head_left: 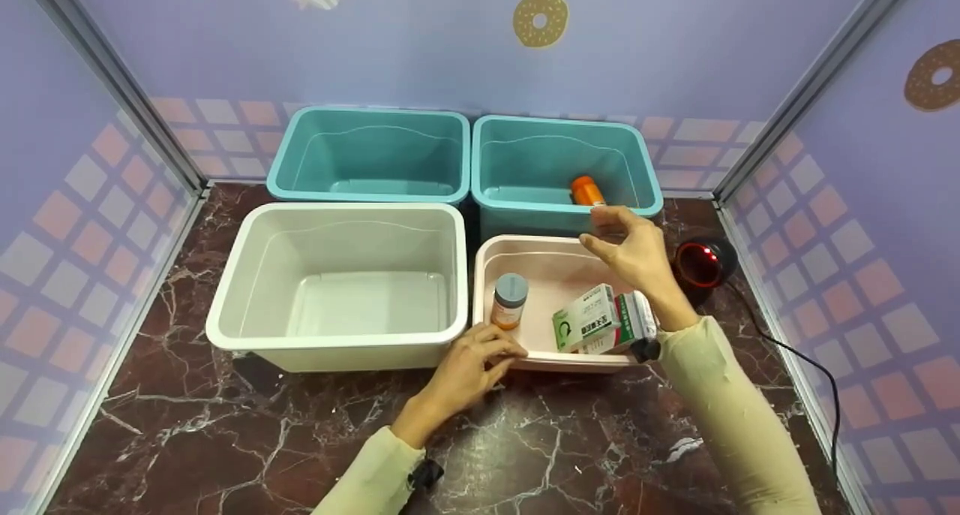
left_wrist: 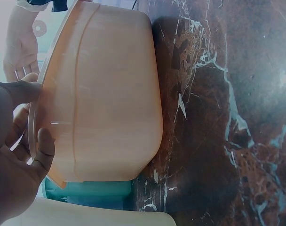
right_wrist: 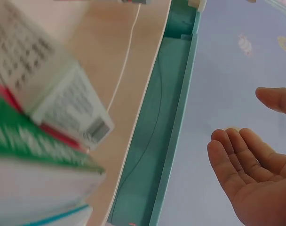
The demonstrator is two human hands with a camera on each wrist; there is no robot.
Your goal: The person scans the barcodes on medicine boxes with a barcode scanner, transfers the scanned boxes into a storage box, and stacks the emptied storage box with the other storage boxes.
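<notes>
My left hand (head_left: 476, 365) holds the front left rim of the pink bin (head_left: 555, 359). In the left wrist view its thumb and fingers (left_wrist: 45, 150) lie about that rim. Inside, near this hand, stands a pill bottle (head_left: 511, 291) with a grey cap. Cartons, one green and white box (head_left: 585, 321) and one green and red box (head_left: 631, 316), lean together at the bin's right. My right hand (head_left: 634, 248) is held over the pink bin's back edge, fingers apart from the thumb and holding nothing. Beyond it an orange bottle (head_left: 586, 191) lies in the right teal bin (head_left: 566, 209).
A white bin (head_left: 337, 341) stands left of the pink one, with another teal bin (head_left: 367, 197) behind it. Right of the pink bin sits a dark round device (head_left: 703, 263) with red lights; its black cable (head_left: 817, 365) runs along the right wall.
</notes>
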